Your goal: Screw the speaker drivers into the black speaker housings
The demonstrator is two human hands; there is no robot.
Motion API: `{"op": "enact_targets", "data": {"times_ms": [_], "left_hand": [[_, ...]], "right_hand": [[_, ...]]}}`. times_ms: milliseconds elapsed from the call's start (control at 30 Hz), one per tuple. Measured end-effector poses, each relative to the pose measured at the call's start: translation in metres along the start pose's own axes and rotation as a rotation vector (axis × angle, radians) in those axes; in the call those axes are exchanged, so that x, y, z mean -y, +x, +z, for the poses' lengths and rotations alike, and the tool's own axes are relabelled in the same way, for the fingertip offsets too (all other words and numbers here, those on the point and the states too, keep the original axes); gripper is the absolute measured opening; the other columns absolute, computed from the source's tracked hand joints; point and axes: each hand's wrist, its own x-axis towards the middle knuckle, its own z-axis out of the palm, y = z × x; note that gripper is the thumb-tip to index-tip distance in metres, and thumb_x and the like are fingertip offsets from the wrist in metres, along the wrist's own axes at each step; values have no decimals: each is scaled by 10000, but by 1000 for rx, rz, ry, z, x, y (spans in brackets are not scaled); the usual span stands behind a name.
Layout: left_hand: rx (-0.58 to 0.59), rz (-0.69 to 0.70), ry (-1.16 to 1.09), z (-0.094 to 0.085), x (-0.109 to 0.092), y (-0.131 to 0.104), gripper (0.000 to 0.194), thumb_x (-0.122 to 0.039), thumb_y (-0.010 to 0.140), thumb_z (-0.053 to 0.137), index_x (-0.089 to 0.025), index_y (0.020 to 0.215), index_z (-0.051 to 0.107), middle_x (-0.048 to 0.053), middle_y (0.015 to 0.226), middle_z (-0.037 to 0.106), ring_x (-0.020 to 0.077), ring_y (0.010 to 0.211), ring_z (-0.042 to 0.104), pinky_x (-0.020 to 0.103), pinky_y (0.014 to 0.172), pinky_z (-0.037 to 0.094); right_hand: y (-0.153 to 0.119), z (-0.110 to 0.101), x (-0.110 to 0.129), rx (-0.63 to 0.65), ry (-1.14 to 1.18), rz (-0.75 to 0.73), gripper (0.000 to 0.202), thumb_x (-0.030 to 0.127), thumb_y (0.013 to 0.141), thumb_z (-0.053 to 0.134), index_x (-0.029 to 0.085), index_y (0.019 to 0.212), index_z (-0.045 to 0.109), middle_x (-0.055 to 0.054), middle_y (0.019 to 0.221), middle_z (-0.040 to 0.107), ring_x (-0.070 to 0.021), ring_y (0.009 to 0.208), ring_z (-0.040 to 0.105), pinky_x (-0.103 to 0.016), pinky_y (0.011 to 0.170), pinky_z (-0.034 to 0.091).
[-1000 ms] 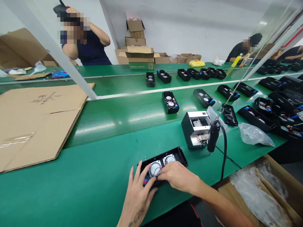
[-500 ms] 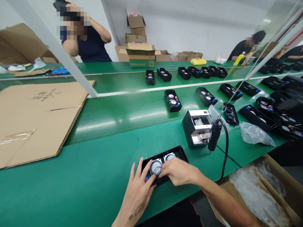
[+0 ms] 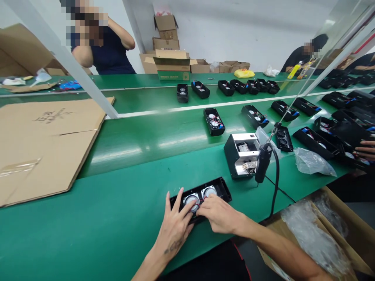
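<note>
A black speaker housing (image 3: 224, 189) lies at a slant on the green bench, its open side up, with two round white-and-silver speakers inside. My left hand (image 3: 175, 222) rests over the housing's left end, fingers spread, one fingertip on the left speaker (image 3: 191, 203). Between the two speakers, my right hand (image 3: 219, 212) pinches at the thin red wires; its fingertips are partly hidden, so what they hold is too small to make out. The right speaker (image 3: 209, 191) shows just above my right hand.
A black electric screwdriver (image 3: 263, 162) hangs beside a silver-and-black machine (image 3: 241, 155). Flat cardboard (image 3: 49, 144) covers the left. Several black housings (image 3: 214, 121) stand on the line beyond. A co-worker's hand (image 3: 366, 151) is at the right edge; plastic bags (image 3: 313, 160) lie nearby.
My left hand's fingers have shifted over the left speaker, and the blue connector near them no longer shows. A co-worker's hand has appeared at the right edge. The view has shifted slightly.
</note>
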Motion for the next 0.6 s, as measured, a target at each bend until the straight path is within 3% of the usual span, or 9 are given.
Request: {"op": "enact_targets", "data": {"times_ms": [133,267,333,367,433,467,533,600], "left_hand": [[85,21,-156,-1,15,13,319,-295,832,886,-248,1131,785,43,1431,720,509,1597,309,824,1303,10],[369,-124,-437,-17,40,48,184,-271,842,854,-272,1020,807,28,1403,733,468,1618,293,781,1307,40],[473,-212,-535,-27,56,67,118,-306,804,874,-242,850,786,31,1363,745,451,1578,376,692,1313,178],[500,-233,-564,-31,63,76,174,-341,786,883,-225,764,754,33,1323,756,429,1523,461,615,1285,292],[524,-241,-592,-37,74,90,318,-412,759,884,-204,641,674,26,1226,767,343,1301,649,433,1100,494],[534,-243,-606,-39,78,95,370,-434,748,878,-197,602,635,18,1191,764,287,1164,697,362,982,529],[551,-252,-633,-42,82,101,422,-462,722,868,-188,569,586,4,1150,749,202,958,692,290,808,506],[562,-264,-658,-44,82,104,435,-481,679,875,-185,575,574,-4,1118,735,164,874,648,267,730,459]], "right_hand": [[11,-15,-7,67,94,46,337,22,831,617,159,1108,753,-89,1000,795,-230,917,687,-361,899,434],[29,-42,-8,97,67,71,370,107,850,696,161,1216,714,-73,974,808,-241,877,705,-370,869,401],[42,-57,-9,116,22,92,535,140,851,719,145,1380,639,-73,942,806,-250,836,710,-354,809,392],[49,-63,-11,133,19,103,600,143,844,719,148,1434,607,-65,920,804,-248,807,710,-338,760,383],[64,-73,-16,176,61,137,585,156,826,720,178,1406,646,-42,885,797,-232,766,705,-307,656,350],[70,-77,-20,199,99,152,515,180,814,735,192,1328,700,-33,882,795,-224,764,705,-297,617,334],[80,-81,-27,233,156,175,360,237,772,791,192,1129,776,-26,877,791,-215,774,703,-282,575,326],[86,-81,-32,243,181,186,317,247,734,836,184,1043,796,-22,873,790,-211,795,702,-267,574,343]]}}
